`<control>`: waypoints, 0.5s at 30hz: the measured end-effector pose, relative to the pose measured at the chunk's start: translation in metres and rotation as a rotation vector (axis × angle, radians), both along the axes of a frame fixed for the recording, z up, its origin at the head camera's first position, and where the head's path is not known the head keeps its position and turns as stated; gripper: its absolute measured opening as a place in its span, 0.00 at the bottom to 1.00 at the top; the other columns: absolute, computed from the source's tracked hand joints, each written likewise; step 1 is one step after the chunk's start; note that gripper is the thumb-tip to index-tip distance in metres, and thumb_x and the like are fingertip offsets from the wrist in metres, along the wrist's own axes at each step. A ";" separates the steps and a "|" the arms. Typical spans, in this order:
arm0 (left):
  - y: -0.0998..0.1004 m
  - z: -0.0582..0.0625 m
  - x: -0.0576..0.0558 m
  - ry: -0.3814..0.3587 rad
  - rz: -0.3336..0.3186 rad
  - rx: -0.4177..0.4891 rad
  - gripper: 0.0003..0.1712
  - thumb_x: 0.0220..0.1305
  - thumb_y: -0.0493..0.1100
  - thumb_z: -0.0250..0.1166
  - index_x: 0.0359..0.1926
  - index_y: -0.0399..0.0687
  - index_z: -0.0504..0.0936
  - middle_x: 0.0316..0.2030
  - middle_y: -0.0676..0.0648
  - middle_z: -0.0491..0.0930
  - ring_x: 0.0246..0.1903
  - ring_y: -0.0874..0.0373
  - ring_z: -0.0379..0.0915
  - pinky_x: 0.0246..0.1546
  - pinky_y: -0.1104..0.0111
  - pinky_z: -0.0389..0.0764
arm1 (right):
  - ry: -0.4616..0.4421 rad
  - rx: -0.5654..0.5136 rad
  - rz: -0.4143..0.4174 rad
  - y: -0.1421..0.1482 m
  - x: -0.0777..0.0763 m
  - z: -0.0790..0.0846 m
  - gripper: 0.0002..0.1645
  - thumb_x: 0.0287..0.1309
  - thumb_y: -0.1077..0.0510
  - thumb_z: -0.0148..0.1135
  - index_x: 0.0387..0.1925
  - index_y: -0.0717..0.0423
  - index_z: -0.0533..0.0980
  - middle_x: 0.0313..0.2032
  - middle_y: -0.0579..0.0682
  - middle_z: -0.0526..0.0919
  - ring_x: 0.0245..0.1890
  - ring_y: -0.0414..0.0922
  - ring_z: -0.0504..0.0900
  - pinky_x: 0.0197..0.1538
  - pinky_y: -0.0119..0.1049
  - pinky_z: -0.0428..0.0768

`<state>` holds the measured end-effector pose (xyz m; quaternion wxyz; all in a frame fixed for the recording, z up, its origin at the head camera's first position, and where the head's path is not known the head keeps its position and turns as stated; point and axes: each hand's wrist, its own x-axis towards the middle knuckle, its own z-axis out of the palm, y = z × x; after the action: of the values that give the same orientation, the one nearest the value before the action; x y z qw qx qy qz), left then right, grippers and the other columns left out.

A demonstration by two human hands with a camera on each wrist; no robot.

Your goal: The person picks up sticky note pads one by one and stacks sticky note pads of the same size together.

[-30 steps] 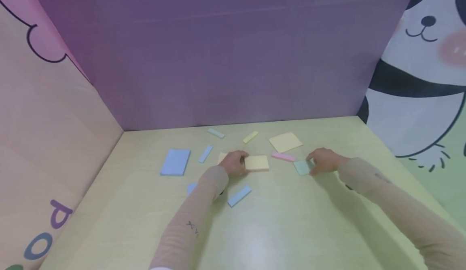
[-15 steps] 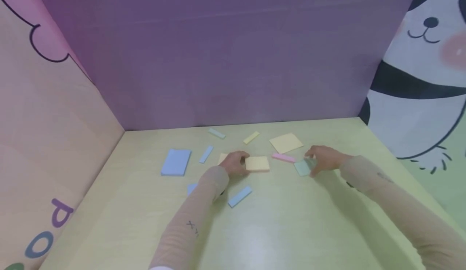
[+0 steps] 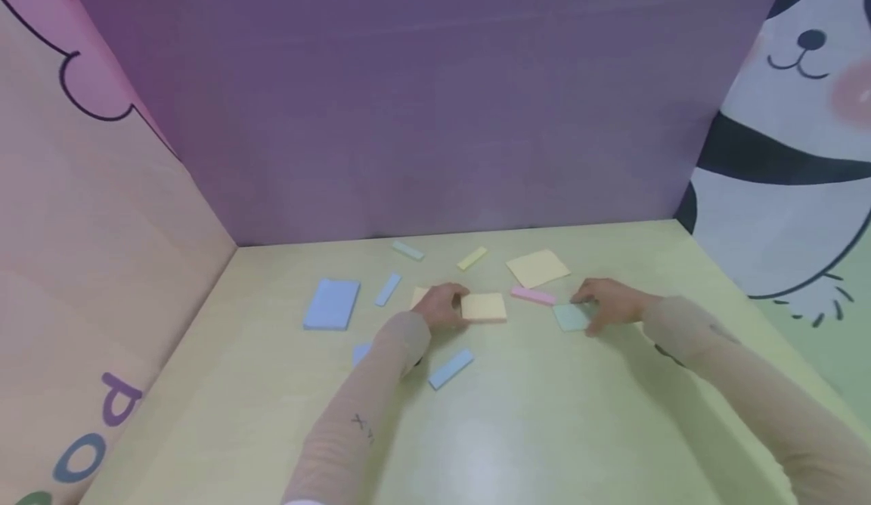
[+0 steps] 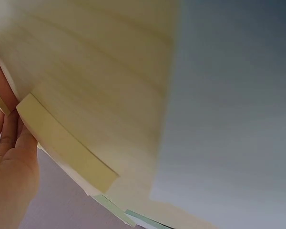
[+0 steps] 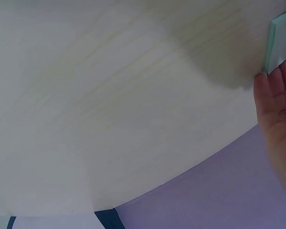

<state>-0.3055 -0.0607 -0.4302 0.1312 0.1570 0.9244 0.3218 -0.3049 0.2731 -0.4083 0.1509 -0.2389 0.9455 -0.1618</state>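
My left hand (image 3: 441, 306) grips the left end of a small sticky note pad (image 3: 484, 307), pale yellow on top with a pink layer beneath. In the left wrist view, fingers touch this pad's pink edge (image 4: 5, 83). Another pale yellow pad (image 3: 419, 293) lies partly hidden behind that hand. My right hand (image 3: 612, 301) is at the right side of a light green sticky note pad (image 3: 568, 317), thumb and fingers spread around it. The right wrist view has straight fingertips touching the edge of the green pad (image 5: 282, 40).
Farther back lie a larger yellow sheet (image 3: 537, 267), a pink strip (image 3: 533, 295), a yellow strip (image 3: 472, 258) and a green strip (image 3: 408, 250). Blue items include a large pad (image 3: 331, 305) and two strips (image 3: 388, 290); another blue piece (image 3: 361, 352) is partly covered by the left sleeve.
My right hand has spread its fingers and shifted slightly right, uncovering more of the green pad. My left hand stays at the yellow and pink pad. The head view has shifted slightly.
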 end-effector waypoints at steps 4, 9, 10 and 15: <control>0.002 0.001 0.001 -0.003 0.003 -0.003 0.37 0.43 0.38 0.72 0.58 0.44 0.71 0.58 0.44 0.71 0.59 0.50 0.65 0.63 0.59 0.62 | -0.004 0.003 -0.014 0.003 0.000 0.000 0.35 0.33 0.54 0.75 0.48 0.63 0.76 0.45 0.57 0.77 0.46 0.53 0.74 0.53 0.52 0.70; 0.002 0.001 0.002 0.006 0.000 -0.004 0.37 0.42 0.38 0.72 0.58 0.44 0.71 0.58 0.44 0.71 0.59 0.50 0.65 0.63 0.60 0.62 | -0.021 0.005 -0.025 0.004 0.001 -0.001 0.34 0.34 0.53 0.75 0.47 0.62 0.77 0.45 0.56 0.78 0.45 0.52 0.74 0.52 0.52 0.71; 0.002 0.000 0.002 0.010 -0.002 -0.003 0.37 0.42 0.38 0.72 0.58 0.44 0.71 0.58 0.44 0.72 0.59 0.50 0.65 0.63 0.60 0.62 | -0.021 0.007 -0.023 0.004 0.002 -0.001 0.34 0.34 0.52 0.75 0.47 0.62 0.77 0.45 0.56 0.78 0.45 0.52 0.75 0.52 0.51 0.71; 0.002 -0.001 0.001 0.019 -0.005 -0.009 0.37 0.42 0.38 0.72 0.57 0.43 0.72 0.57 0.44 0.72 0.58 0.50 0.66 0.63 0.60 0.63 | -0.014 0.015 -0.016 0.004 0.002 -0.002 0.34 0.34 0.51 0.75 0.46 0.62 0.77 0.44 0.55 0.79 0.44 0.51 0.75 0.51 0.51 0.72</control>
<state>-0.3041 -0.0588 -0.4309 0.1238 0.1618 0.9267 0.3159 -0.3030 0.2773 -0.4106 0.1579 -0.2292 0.9475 -0.1576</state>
